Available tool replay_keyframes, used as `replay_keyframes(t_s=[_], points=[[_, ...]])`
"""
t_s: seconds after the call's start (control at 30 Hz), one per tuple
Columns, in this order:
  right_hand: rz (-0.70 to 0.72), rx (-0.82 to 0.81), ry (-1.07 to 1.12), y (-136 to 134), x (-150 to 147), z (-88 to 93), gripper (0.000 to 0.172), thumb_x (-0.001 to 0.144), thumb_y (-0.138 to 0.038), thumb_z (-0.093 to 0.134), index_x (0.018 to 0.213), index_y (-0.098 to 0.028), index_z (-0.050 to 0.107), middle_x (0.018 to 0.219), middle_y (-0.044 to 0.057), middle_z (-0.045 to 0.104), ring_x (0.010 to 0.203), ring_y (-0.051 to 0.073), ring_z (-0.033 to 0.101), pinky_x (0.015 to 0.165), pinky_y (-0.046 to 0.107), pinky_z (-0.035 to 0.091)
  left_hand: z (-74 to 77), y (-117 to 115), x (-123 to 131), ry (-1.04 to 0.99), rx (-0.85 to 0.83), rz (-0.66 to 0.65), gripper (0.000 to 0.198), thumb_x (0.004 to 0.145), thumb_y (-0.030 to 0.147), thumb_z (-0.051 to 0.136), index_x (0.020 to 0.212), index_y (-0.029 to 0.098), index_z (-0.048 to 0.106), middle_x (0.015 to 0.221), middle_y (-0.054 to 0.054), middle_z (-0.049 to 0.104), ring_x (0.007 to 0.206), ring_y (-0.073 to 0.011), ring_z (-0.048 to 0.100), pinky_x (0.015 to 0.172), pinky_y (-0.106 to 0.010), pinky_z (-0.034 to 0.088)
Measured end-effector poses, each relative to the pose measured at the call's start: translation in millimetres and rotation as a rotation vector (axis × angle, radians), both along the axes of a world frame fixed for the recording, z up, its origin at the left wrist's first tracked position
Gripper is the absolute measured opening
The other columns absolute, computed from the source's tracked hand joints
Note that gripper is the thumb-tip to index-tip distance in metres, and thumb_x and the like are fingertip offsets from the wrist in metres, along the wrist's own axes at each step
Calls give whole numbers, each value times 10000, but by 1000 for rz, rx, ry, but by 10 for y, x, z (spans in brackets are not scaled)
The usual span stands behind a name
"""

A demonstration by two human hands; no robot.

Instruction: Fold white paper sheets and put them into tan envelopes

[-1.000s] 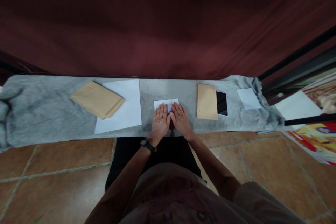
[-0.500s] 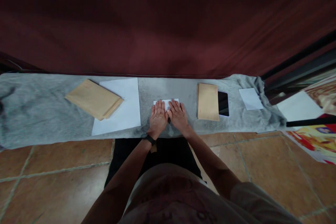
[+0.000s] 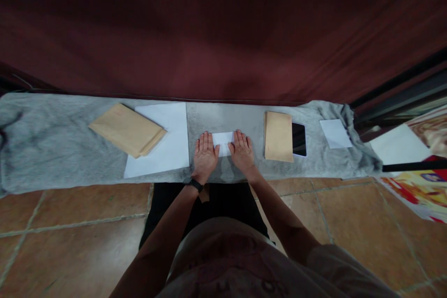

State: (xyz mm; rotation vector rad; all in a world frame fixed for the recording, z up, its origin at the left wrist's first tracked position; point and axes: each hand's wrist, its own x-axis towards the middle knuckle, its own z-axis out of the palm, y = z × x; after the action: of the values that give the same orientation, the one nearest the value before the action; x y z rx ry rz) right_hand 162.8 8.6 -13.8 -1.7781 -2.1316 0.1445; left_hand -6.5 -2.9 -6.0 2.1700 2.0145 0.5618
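Observation:
A small white piece of paper [image 3: 223, 139], which looks folded, lies flat on the grey cloth between my two hands. My left hand [image 3: 205, 154] rests palm down over its left end, fingers stretched out, with a dark band on the wrist. Over the right end lies my right hand [image 3: 242, 151], likewise flat with fingers extended. Both thumbs point inward onto the paper. The paper's outer ends are hidden under the hands.
On the left, brown envelopes [image 3: 125, 129] overlap large white sheets [image 3: 174, 135]. To the right are more brown envelopes [image 3: 278, 136], a dark-screened phone [image 3: 299, 139] partly beneath them, and a white sheet [image 3: 335, 133]. A dark red curtain [image 3: 209, 46] hangs behind the cloth-covered surface [image 3: 52, 144].
My hands have slid apart, the left one leftward and the right one rightward. More of the white paper's middle now shows between them.

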Motion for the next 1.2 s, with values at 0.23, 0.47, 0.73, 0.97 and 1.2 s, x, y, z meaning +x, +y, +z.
replay_keyframes(t_s=[0.23, 0.47, 0.73, 0.97, 1.2], points=[[-36, -19, -11, -41, 89, -7, 595, 1087, -377, 321, 1598, -73, 320, 1643, 179, 355, 1529, 291, 318, 1249, 528, 227, 2, -51, -43, 1, 9, 19, 664, 1042, 398, 317, 1566, -8, 321, 1646, -239, 303, 1562, -316, 249, 1274, -532, 216], [-66, 23, 3, -117, 192, -10, 559, 1091, -333, 293, 1566, -53, 384, 1616, 187, 406, 1507, 300, 362, 1246, 508, 242, -11, -129, -89, -16, 47, 42, 628, 1046, 361, 303, 1557, -3, 338, 1641, -240, 321, 1545, -330, 290, 1263, -535, 252], [-9, 45, 84, -280, 248, 68, 557, 1058, -252, 326, 1594, -99, 337, 1630, 169, 390, 1520, 271, 348, 1235, 543, 293, 76, -320, -19, -41, 43, -31, 601, 1034, 295, 303, 1583, 52, 312, 1657, -191, 316, 1569, -291, 233, 1270, -538, 250], [232, -65, 6, -570, 27, 126, 517, 1080, -287, 316, 1558, -122, 423, 1622, 104, 416, 1524, 219, 355, 1278, 454, 258, 93, -563, 258, 10, -51, -228, 589, 1007, 180, 268, 1576, 45, 333, 1654, -164, 339, 1568, -237, 230, 1286, -469, 243], [162, -29, -19, -631, 90, 84, 554, 1075, -368, 383, 1581, -141, 384, 1628, 108, 391, 1518, 244, 371, 1264, 480, 274, 72, -635, 165, 51, -57, -167, 626, 1023, 327, 355, 1593, 71, 312, 1645, -176, 342, 1562, -272, 248, 1275, -504, 249]])
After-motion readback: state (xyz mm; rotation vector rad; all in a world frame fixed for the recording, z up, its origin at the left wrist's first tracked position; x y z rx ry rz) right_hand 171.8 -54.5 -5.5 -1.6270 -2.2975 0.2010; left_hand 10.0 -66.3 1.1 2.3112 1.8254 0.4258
